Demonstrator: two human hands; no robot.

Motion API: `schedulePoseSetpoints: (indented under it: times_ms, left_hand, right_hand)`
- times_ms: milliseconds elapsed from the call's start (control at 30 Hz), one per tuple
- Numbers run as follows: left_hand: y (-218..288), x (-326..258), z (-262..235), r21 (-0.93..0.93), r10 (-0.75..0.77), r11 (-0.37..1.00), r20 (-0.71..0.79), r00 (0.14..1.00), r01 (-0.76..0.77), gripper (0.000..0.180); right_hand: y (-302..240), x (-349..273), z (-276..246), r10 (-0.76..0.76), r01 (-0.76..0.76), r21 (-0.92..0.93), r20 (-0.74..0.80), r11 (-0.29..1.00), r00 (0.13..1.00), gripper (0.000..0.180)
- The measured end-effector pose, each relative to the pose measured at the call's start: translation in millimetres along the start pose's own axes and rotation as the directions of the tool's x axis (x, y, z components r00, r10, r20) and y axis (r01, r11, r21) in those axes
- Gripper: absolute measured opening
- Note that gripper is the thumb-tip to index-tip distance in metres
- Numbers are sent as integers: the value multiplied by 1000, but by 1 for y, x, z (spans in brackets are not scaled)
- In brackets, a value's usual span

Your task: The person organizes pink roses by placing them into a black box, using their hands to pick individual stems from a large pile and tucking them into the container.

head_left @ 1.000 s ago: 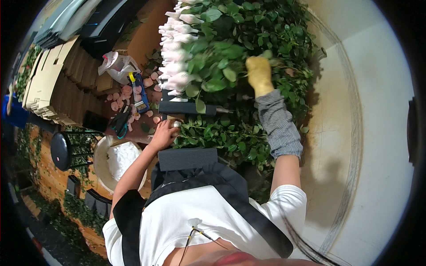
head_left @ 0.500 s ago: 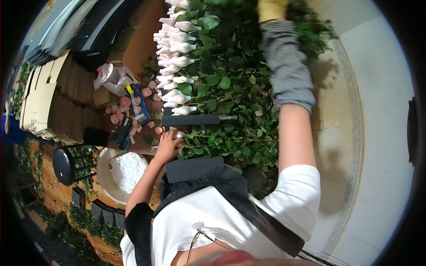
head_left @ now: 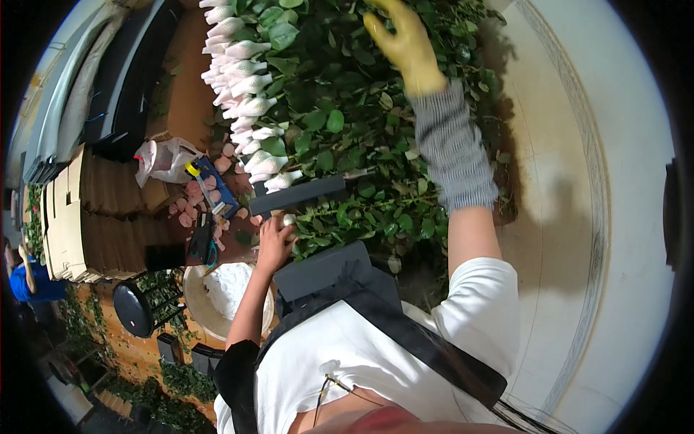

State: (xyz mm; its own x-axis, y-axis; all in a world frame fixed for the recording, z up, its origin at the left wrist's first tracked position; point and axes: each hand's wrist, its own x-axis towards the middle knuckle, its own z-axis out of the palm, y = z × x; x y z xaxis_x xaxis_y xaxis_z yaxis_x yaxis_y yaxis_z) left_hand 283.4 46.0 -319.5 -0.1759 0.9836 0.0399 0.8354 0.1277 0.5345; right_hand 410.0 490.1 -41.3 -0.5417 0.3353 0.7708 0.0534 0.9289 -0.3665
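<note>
Leafy cut roses (head_left: 354, 79) lie sideways in a thick pile, their heads to the left in white and pale pink net sleeves (head_left: 249, 85). My bare left hand (head_left: 275, 242) is closed around one white-sleeved rose head (head_left: 289, 219) at the pile's near left corner, just below a dark foam-covered bar (head_left: 298, 194). Over the far leaves, my right hand (head_left: 410, 50), in a yellow glove with a grey striped sleeve, is open with its thumb and fingers apart. It holds nothing that I can see.
Left of the roses lie loose pink petals (head_left: 195, 194), scissors (head_left: 203, 242), a blue box (head_left: 220, 186) and a white plastic bag (head_left: 166, 159). Flattened cardboard (head_left: 65, 217) is stacked farther left. A tub of white sleeves (head_left: 194, 296) and a black stool (head_left: 134, 309) stand below.
My right hand has drawn back from the far edge toward me and leftward, and its fingers now show. My left hand stays at the same rose head. The whole view has shifted and tilted slightly.
</note>
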Motion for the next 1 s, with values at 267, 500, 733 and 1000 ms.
schedulePoseSetpoints:
  times_ms: [267, 500, 733, 1000]
  left_hand:
    - [-1, 2, 1, 12, 6, 1000, -7, 1000, -6, 33]
    - [-5, -1, 4, 21, 50, 999, -40, 998, -49, 34]
    - [-11, -4, 10, -20, 57, 998, -66, 996, -59, 37]
    - [-9, -3, 10, -131, 12, 991, -51, 999, -18, 33]
  right_hand:
    - [-54, -181, 31, 202, 153, -552, 528, 820, 825, 61]
    - [-39, -135, 16, 352, -172, -319, 685, 932, 637, 62]
    - [-11, 35, 18, -112, 149, -224, 172, 963, 979, 37]
    - [69, 140, 45, -147, 183, -792, 119, 582, 982, 11]
